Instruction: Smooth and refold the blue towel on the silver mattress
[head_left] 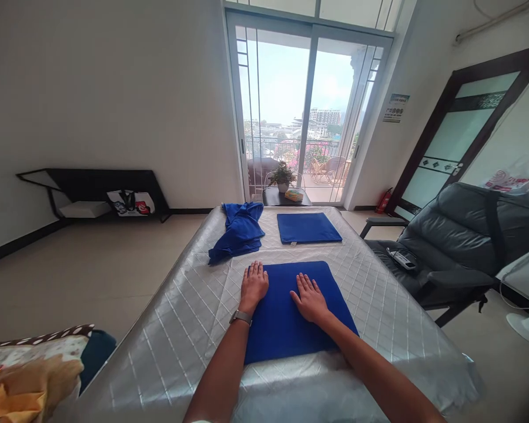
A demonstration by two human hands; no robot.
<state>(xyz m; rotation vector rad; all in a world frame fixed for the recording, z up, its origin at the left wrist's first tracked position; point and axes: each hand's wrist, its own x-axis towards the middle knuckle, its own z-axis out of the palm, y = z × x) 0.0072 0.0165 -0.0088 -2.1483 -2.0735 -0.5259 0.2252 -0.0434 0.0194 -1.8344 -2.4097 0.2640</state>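
Observation:
A flat blue cloth (286,329), roughly square, lies before me on the silver quilted table cover (189,317). My left hand (254,286), with a watch on its wrist, rests flat on the cloth's left edge, fingers stretched out. On the cloth's right half lies my right hand (311,298), palm down with the thumb apart. Farther back is a neatly flattened blue cloth (308,227) with a small white tag at its near edge. Left of that sits a crumpled blue cloth (240,229) in a loose heap.
A grey recliner (449,229) with a remote (402,259) on its seat stands to the right. Beyond the table's far end, a small dark table (271,197) bears a potted plant (283,176). Patterned fabric (35,376) lies at the lower left.

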